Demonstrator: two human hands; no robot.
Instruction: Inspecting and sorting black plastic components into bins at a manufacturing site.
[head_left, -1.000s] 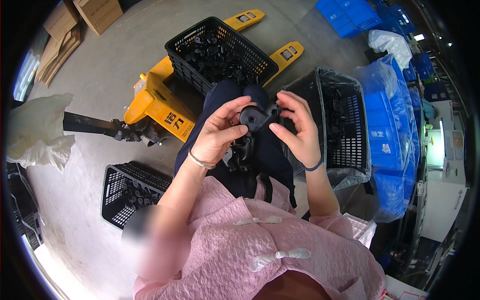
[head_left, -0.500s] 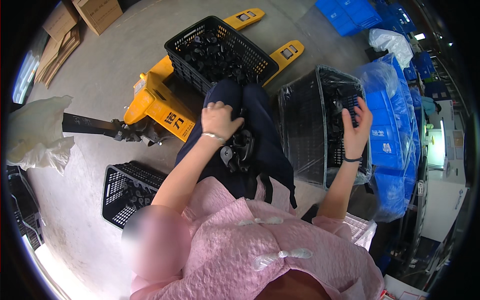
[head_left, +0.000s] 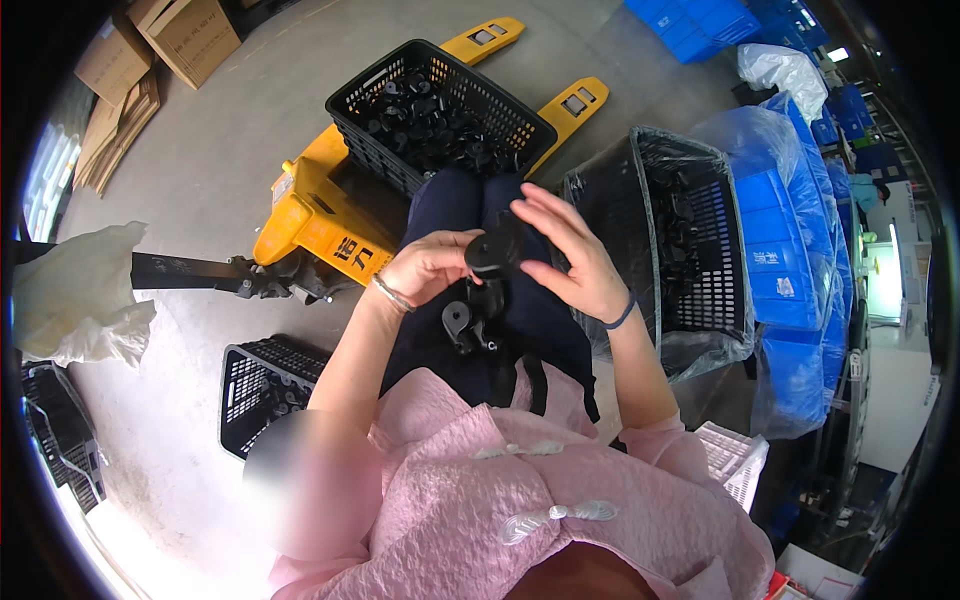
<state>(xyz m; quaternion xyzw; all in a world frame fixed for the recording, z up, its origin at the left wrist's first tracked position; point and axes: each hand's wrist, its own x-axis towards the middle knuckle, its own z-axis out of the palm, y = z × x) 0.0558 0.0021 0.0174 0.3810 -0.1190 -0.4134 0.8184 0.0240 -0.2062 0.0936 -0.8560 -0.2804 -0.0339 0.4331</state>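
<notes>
The person is sitting with both hands meeting over the lap, working on a black plastic part (head_left: 492, 252) that is sitting just above the picture's centre. The left hand (head_left: 432, 266) is curling its fingers closed around the part's lower left side, while the right hand (head_left: 566, 256) is pressing against its right side with the fingers stretched out almost straight, pointing toward eleven o'clock. The part looks matte and moulded, with a rounded head; its long axis is running roughly from one o'clock down to seven o'clock, though its exact facing cannot be told. Right below it, at six o'clock from the hands, more black parts (head_left: 468, 322) with ring-shaped ends are lying on the dark blue trousers. At twelve o'clock a black plastic mesh crate (head_left: 372, 141), filled with similar pieces, is resting on a yellow metal pallet truck (head_left: 305, 212). At three o'clock a second black mesh basket (head_left: 722, 240), wrapped in clear plastic film, is standing beside stacked blue bins (head_left: 790, 300). At eight o'clock a third black crate (head_left: 248, 385) is sitting on the grey concrete floor (head_left: 210, 120).
</notes>
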